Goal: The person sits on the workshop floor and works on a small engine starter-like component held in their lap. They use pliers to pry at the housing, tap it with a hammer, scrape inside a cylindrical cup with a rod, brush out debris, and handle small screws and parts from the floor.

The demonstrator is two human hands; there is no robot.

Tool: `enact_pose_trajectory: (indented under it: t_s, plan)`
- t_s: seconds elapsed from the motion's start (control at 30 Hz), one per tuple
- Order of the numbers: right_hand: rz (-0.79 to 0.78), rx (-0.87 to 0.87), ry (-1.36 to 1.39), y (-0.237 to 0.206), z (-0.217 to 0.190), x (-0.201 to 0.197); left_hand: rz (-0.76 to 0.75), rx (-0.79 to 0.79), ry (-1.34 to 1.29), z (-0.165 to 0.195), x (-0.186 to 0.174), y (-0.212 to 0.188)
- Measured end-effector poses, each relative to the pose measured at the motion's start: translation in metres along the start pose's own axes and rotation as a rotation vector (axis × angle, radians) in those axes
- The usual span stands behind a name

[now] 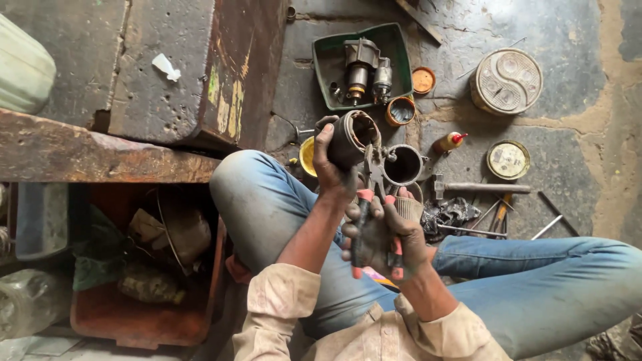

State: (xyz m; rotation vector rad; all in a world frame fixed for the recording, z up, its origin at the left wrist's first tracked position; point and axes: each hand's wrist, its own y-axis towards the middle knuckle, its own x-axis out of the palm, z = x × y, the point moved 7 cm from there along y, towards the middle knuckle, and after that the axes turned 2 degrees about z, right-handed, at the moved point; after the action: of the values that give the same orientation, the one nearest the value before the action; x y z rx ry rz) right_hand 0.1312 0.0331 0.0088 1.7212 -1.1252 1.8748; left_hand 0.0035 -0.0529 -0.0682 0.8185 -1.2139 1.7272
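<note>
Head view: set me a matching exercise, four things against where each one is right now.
Things:
1. dark cylindrical metal housing
2. red-handled pliers
3. grey starter-motor part
4. metal hammer

Places:
A. in the green plastic tray
B. lying on the concrete floor, right of the hands
C. gripped in the left hand
D. gripped in the right hand

Pairs: 1-C, 2-D, 3-A, 4-B
</note>
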Motion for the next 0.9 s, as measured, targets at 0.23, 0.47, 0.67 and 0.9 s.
enact_pose_trajectory:
  t_s: [0.23,0.47,0.67,0.9]
  plan:
    - [-0.087,-0.015,0.089,0.002,0.007,-0.002,0.005,-0.014,-0.048,-0.002,-0.002,0.001]
    - [-0.058,-0.038,0.053,0.005,0.012,0.007,0.013,-0.039,-0.07,-0.005,-0.007,0.003]
    - [-0.116,-0.026,0.116,0.004,0.014,0.01,0.0,0.037,-0.012,0.003,-0.005,0.001]
    - [-0.048,-0.019,0.091,0.005,0.015,0.013,0.026,0.026,-0.015,0.005,-0.003,-0.002]
